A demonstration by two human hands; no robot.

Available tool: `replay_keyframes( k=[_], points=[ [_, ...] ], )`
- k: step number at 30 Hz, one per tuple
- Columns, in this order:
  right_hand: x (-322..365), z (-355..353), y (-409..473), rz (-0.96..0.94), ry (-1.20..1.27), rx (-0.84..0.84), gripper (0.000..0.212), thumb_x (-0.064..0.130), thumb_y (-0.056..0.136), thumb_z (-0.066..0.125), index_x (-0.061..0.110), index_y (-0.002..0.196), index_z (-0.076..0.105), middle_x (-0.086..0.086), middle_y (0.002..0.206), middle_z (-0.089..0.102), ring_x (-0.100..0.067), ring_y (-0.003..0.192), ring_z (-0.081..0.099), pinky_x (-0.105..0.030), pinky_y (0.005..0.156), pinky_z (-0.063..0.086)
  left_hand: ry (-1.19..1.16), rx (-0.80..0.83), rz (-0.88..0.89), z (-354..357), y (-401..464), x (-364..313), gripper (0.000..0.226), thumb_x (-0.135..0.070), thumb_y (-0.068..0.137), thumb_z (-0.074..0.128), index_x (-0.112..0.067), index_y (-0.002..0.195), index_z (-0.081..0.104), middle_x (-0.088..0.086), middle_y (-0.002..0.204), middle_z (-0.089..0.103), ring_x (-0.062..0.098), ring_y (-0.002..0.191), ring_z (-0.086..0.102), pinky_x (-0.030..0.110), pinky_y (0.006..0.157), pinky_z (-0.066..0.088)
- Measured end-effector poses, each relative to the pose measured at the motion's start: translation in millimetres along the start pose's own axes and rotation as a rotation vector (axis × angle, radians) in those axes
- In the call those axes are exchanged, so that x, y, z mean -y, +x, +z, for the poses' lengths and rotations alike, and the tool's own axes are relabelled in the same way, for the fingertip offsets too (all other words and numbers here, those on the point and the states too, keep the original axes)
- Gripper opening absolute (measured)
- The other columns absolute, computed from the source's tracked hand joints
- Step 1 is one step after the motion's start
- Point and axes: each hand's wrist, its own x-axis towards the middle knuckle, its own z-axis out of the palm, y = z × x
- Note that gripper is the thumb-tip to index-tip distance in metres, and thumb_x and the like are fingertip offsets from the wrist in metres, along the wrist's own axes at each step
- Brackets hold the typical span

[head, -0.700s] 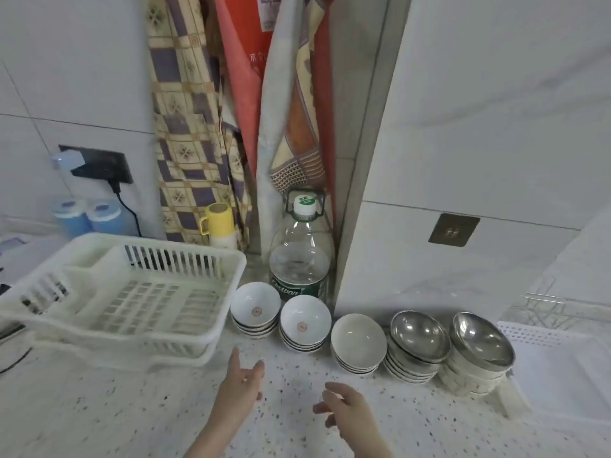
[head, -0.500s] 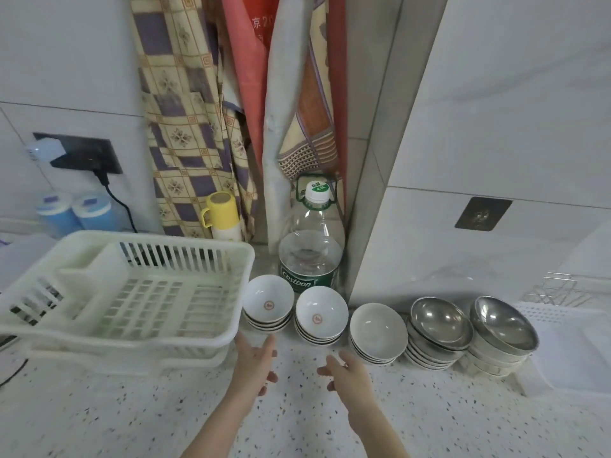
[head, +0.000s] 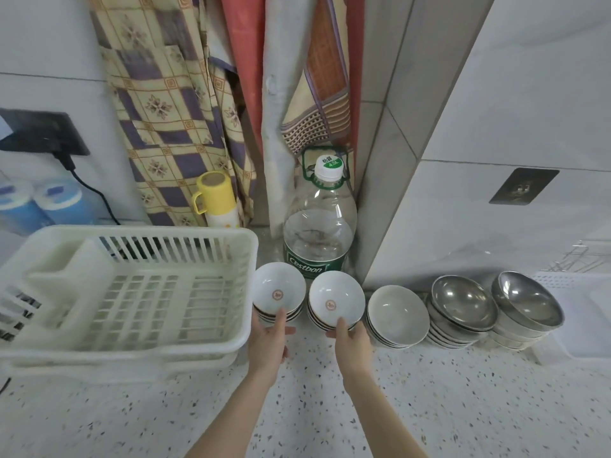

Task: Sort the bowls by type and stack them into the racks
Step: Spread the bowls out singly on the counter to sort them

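1. Speckled terrazzo counter [head: 429, 408] carries a white slatted plastic rack [head: 132, 292], cut off at the left edge.
2. Left hand [head: 269, 342] grips the left stack of white logo bowls [head: 279, 292]; its fingers are hidden behind.
3. Right hand [head: 350, 342] holds the second stack of white logo bowls [head: 335, 299].
4. Steel bowl stacks [head: 496, 305] stand to the right.

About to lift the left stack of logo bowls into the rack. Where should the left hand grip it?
Grip the left bowl stack low at its near rim, from the front, where the left hand already touches. The rack crowds its left and the bottle stands behind.
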Motion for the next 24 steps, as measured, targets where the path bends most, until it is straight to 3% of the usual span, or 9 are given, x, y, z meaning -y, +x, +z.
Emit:
replay_keyframes(
  k=[4, 6, 8, 11, 13, 17, 21, 24],
  points=[
    [0.1, 7.3, 2.7, -0.006, 0.055, -0.091, 0.020, 0.030, 0.098, 0.049, 0.017, 0.114, 0.050, 0.007, 0.072, 0.072, -0.005, 0.082, 0.063, -0.030, 0.070, 0.041, -0.087, -0.004, -0.048, 0.2, 4.8, -0.3, 0.049, -0.044, 0.096, 0.057, -0.051, 0.136, 0.029, 0.006, 0.073, 0.075, 0.009, 0.029, 0.033, 0.018, 0.031, 0.026],
    [-1.0, 11.1, 4.5, 0.009, 0.092, -0.131, 0.022, 0.026, 0.096, 0.051, 0.019, 0.116, 0.048, 0.005, 0.073, 0.073, 0.002, 0.075, 0.064, -0.028, 0.064, 0.041, -0.128, -0.007, -0.075, 0.4, 9.7, -3.6, 0.028, -0.038, 0.097, 0.057, -0.047, 0.119, 0.041, 0.007, 0.072, 0.074, 0.008, 0.030, 0.031, 0.017, 0.031, 0.025],
    [-0.8, 14.5, 7.1, 0.034, 0.125, -0.150, 0.027, 0.019, 0.092, 0.052, 0.021, 0.119, 0.047, 0.006, 0.067, 0.073, -0.008, 0.083, 0.068, -0.029, 0.065, 0.043, -0.142, -0.007, -0.090, 2.0, 13.1, -7.4, 0.019, -0.027, 0.099, 0.055, -0.045, 0.099, 0.046, 0.009, 0.073, 0.073, 0.008, 0.030, 0.030, 0.017, 0.031, 0.024],
    [2.4, 16.8, 9.2, 0.060, 0.132, -0.151, 0.039, 0.011, 0.087, 0.049, 0.021, 0.125, 0.047, 0.018, 0.059, 0.069, -0.021, 0.089, 0.069, -0.033, 0.070, 0.046, -0.144, 0.023, -0.074, 2.8, 13.0, -13.0, 0.024, -0.015, 0.100, 0.050, -0.037, 0.091, 0.049, 0.011, 0.077, 0.071, 0.011, 0.032, 0.037, 0.020, 0.032, 0.030],
    [5.3, 17.9, 9.0, 0.056, 0.134, -0.160, 0.047, 0.008, 0.086, 0.047, 0.022, 0.131, 0.045, 0.018, 0.066, 0.071, -0.017, 0.082, 0.072, -0.033, 0.068, 0.048, -0.162, 0.027, -0.076, 2.4, 13.2, -14.5, 0.022, -0.011, 0.099, 0.049, -0.031, 0.091, 0.052, 0.011, 0.077, 0.071, 0.012, 0.036, 0.045, 0.022, 0.036, 0.041],
    [9.3, 20.7, 4.6, -0.003, 0.125, -0.192, 0.053, 0.009, 0.089, 0.045, 0.025, 0.140, 0.041, 0.006, 0.118, 0.066, 0.000, 0.062, 0.070, -0.025, 0.061, 0.043, -0.212, 0.036, -0.088, 1.1, 15.7, -13.3, 0.014, -0.012, 0.100, 0.049, -0.020, 0.092, 0.058, 0.009, 0.070, 0.071, 0.010, 0.039, 0.052, 0.023, 0.041, 0.049],
    [14.0, 19.2, 0.1, -0.071, 0.098, -0.223, 0.054, 0.008, 0.092, 0.043, 0.028, 0.143, 0.038, 0.006, 0.121, 0.063, -0.004, 0.063, 0.071, -0.027, 0.060, 0.045, -0.224, 0.052, -0.096, 0.2, 15.8, -10.1, 0.026, -0.014, 0.102, 0.048, -0.017, 0.080, 0.061, 0.004, 0.062, 0.069, 0.007, 0.040, 0.053, 0.021, 0.043, 0.049],
    [17.8, 15.3, -4.4, -0.119, 0.093, -0.229, 0.055, 0.005, 0.092, 0.041, 0.028, 0.142, 0.041, 0.006, 0.115, 0.064, 0.010, 0.061, 0.065, -0.024, 0.056, 0.042, -0.222, 0.063, -0.089, -0.7, 17.3, -7.0, 0.027, -0.015, 0.102, 0.048, -0.012, 0.081, 0.063, 0.002, 0.059, 0.069, 0.005, 0.041, 0.056, 0.019, 0.042, 0.049]
  ],
)
